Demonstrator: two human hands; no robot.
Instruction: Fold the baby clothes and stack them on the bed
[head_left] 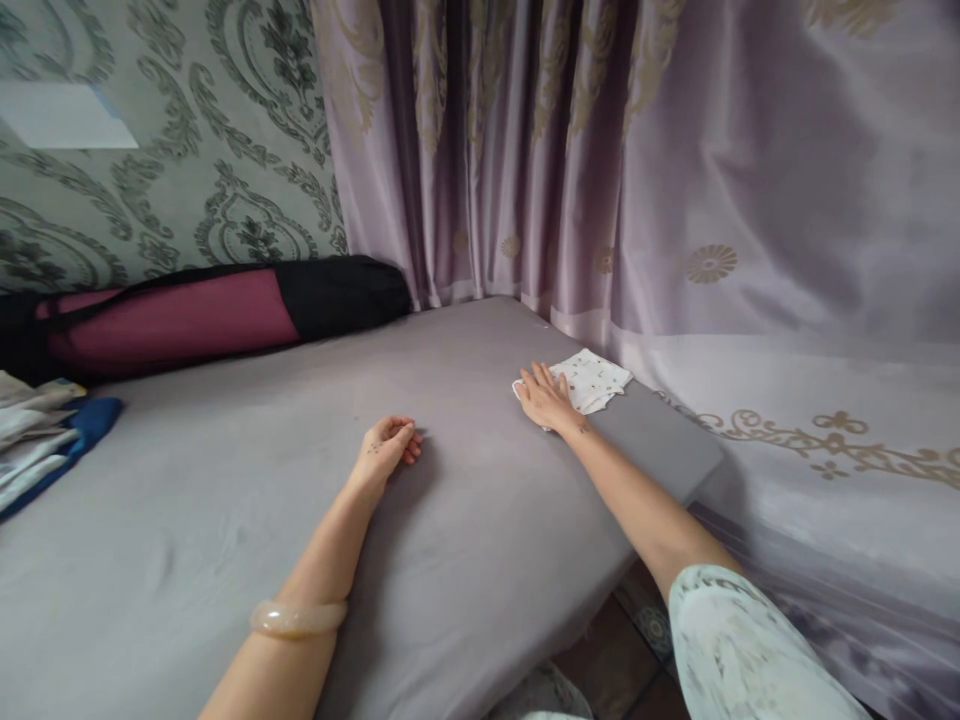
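Note:
A small folded white cloth with a scattered print (596, 378) lies near the right corner of the grey-covered bed (480, 520). My right hand (546, 398) rests flat on the cloth's left part, palm down with the fingers stretched out. Part of the cloth is hidden beneath that hand. To the left, my left hand (388, 446) is just over the grey sheet, its fingers curled loosely inward. Nothing shows between those fingers, though their inner side is partly hidden. A pale bangle (298, 618) circles the left forearm.
A long maroon and black bag (202, 315) lies along the patterned wall. At the left edge sits a pile of folded clothes (37, 440), with blue fabric at the bottom. Purple curtains (675, 200) hang behind and right of the bed. Tiled floor (611, 650) shows below its edge.

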